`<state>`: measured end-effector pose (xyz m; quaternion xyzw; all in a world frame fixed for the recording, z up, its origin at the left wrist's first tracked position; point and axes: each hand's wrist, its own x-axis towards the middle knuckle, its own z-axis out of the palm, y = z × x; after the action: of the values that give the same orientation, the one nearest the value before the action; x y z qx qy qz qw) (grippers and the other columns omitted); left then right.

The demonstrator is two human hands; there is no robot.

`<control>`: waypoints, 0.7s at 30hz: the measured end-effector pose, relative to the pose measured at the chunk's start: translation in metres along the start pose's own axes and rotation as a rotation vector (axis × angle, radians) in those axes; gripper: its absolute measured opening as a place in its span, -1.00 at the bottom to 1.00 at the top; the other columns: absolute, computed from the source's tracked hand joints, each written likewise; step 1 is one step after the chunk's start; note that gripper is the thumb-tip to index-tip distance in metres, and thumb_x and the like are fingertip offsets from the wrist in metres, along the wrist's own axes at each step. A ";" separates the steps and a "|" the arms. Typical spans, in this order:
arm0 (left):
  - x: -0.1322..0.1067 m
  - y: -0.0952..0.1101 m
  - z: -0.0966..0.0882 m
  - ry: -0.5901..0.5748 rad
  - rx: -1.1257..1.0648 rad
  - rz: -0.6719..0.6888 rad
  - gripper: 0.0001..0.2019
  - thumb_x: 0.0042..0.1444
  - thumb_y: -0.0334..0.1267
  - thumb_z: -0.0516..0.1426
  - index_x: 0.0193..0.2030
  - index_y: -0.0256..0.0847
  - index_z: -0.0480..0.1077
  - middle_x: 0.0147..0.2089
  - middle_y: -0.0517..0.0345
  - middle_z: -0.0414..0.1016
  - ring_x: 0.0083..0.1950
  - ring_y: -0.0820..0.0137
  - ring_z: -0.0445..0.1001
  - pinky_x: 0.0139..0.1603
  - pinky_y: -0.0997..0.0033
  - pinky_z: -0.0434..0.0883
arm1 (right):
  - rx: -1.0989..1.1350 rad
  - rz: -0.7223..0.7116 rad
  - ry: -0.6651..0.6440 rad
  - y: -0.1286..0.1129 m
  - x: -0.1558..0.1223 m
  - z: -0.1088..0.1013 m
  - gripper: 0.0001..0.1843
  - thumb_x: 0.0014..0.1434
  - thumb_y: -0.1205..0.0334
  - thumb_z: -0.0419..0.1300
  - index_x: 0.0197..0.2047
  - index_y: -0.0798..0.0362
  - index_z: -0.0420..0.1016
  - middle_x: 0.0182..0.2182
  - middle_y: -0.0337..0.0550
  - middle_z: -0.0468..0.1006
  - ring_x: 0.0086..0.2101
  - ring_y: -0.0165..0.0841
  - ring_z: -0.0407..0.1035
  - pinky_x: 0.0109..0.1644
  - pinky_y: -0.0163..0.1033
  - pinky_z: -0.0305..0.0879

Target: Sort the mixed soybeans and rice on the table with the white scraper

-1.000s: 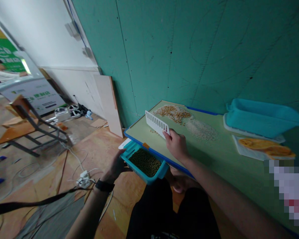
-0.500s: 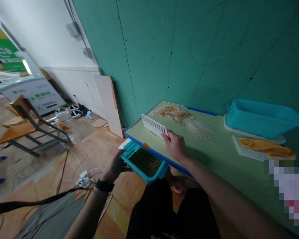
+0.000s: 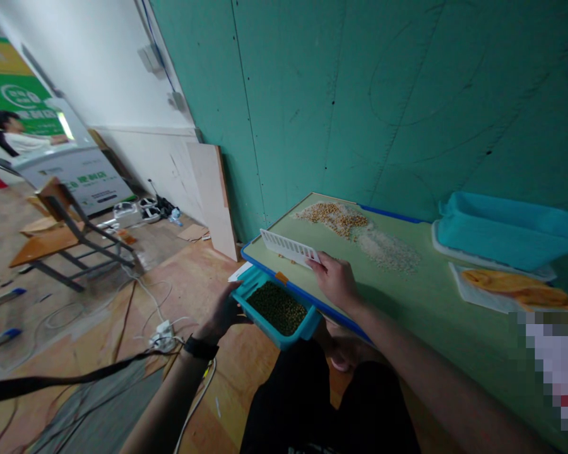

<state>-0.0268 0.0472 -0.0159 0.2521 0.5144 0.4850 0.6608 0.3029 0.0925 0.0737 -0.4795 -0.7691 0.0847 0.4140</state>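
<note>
My left hand (image 3: 224,310) grips the left end of a turquoise plastic bin (image 3: 309,326) held just below the table's front edge. Small dark green beans (image 3: 278,308) fill it, with some paler ones at the right. Closed on the right end of a white slotted plastic divider (image 3: 291,248), my right hand (image 3: 334,280) holds it on edge over the table's near left part. A few tan beans (image 3: 286,258) show at the divider's lower edge. Farther back, a pile of tan beans (image 3: 343,217) mixed with white grains lies beside a heap of white rice-like grains (image 3: 389,251).
The pale green table (image 3: 447,334) has a blue edge and stands against a green wall (image 3: 303,94). At its right are an empty turquoise bin (image 3: 506,227) and a folded orange cloth (image 3: 515,288). A chair (image 3: 52,239), cables and a power strip (image 3: 163,335) occupy the floor at left.
My right hand has drawn the divider slightly left and toward the front edge, tilting it lower. The bin in my left hand stays at the edge. The view has shifted slightly left.
</note>
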 end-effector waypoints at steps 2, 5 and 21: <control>0.000 0.001 -0.004 0.008 0.012 0.007 -0.45 0.15 0.07 0.36 0.21 -0.01 0.36 -0.22 0.10 0.66 -0.20 0.01 0.70 -0.16 -0.03 0.67 | 0.047 0.014 -0.008 0.000 0.000 0.000 -0.76 0.44 0.18 0.20 -0.18 0.01 0.69 -0.31 0.02 0.79 -0.34 -0.20 0.65 -0.27 -0.28 0.33; -0.002 0.004 -0.006 0.016 0.018 0.010 -0.42 0.15 0.11 0.35 0.21 -0.07 0.38 -0.21 0.04 0.67 -0.21 0.00 0.71 -0.18 -0.05 0.67 | 0.121 0.022 -0.002 0.001 0.000 0.000 -0.77 0.41 0.17 0.22 -0.23 0.01 0.69 -0.33 -0.01 0.78 -0.35 -0.22 0.63 -0.27 -0.29 0.34; -0.008 -0.005 -0.016 -0.014 -0.024 0.099 -0.38 0.09 -0.01 0.40 0.27 0.06 0.36 -0.14 0.08 0.69 -0.21 0.03 0.71 -0.19 -0.07 0.70 | 0.303 0.090 -0.005 -0.008 -0.006 -0.003 -0.75 0.28 0.11 0.30 -0.39 0.03 0.63 -0.44 -0.05 0.71 -0.40 -0.21 0.56 -0.27 -0.22 0.42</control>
<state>-0.0394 0.0355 -0.0215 0.2727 0.4908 0.5214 0.6426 0.3010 0.0827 0.0769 -0.4453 -0.7262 0.2197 0.4755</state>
